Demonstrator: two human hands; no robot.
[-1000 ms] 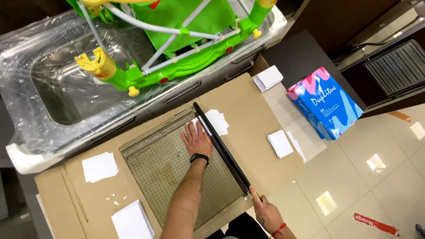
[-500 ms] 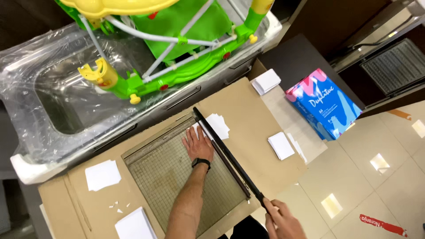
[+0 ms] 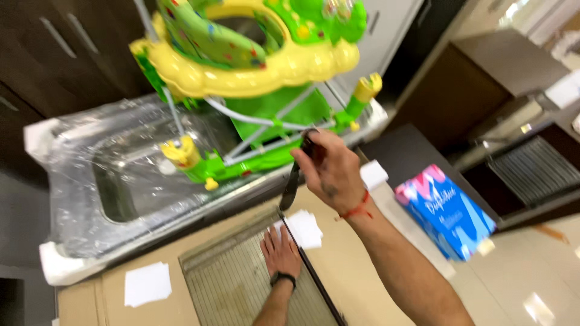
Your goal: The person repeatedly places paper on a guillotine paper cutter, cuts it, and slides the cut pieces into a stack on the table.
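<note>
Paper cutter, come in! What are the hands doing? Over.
Right hand grips raised cutter arm. Left hand flat on cutter board, beside white paper. Nothing in the way.

The black cutter arm [image 3: 292, 181] is raised steeply above the gridded cutter board [image 3: 241, 284], white paper [image 3: 304, 229] at its edge.

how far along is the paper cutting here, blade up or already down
Done: cut white slips sit in a pile left of the cutter and a small stack by the blue box. In hand: the right hand holds the blade arm lifted, while the left hand presses white paper onto the gridded cutter bed. Left: this cut, blade is not down yet.
</note>
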